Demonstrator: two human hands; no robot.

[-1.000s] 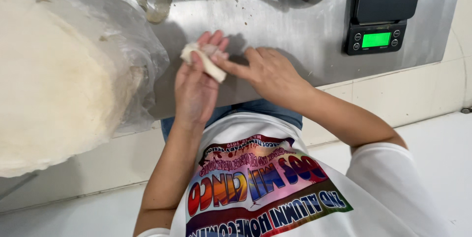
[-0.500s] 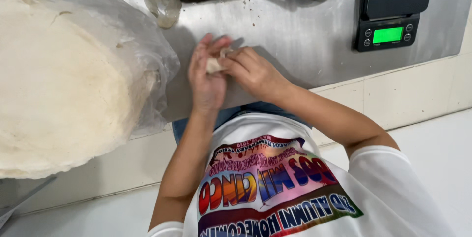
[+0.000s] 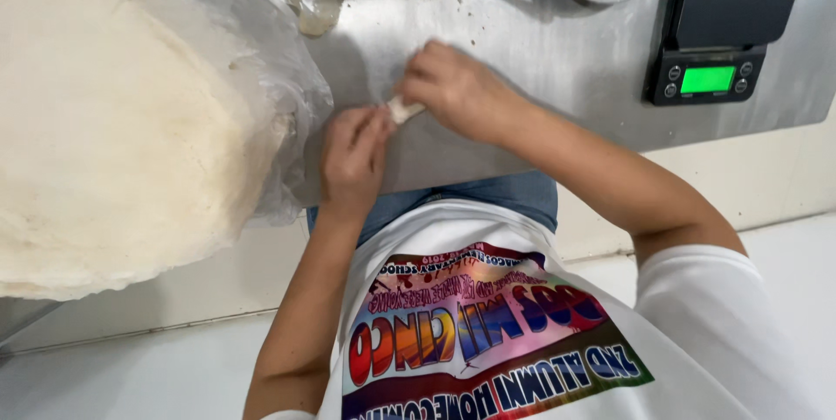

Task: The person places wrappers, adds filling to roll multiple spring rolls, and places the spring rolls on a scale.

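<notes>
Pale, small rolled wrapper piece sits near the front edge of the steel bench, pinched between left hand and right hand. Squeezing too hard could probably tear it, spilling filling.

A single head-worn camera looks steeply down, close over the steel counter, with the wearer's own shirt filling the lower frame.
</notes>
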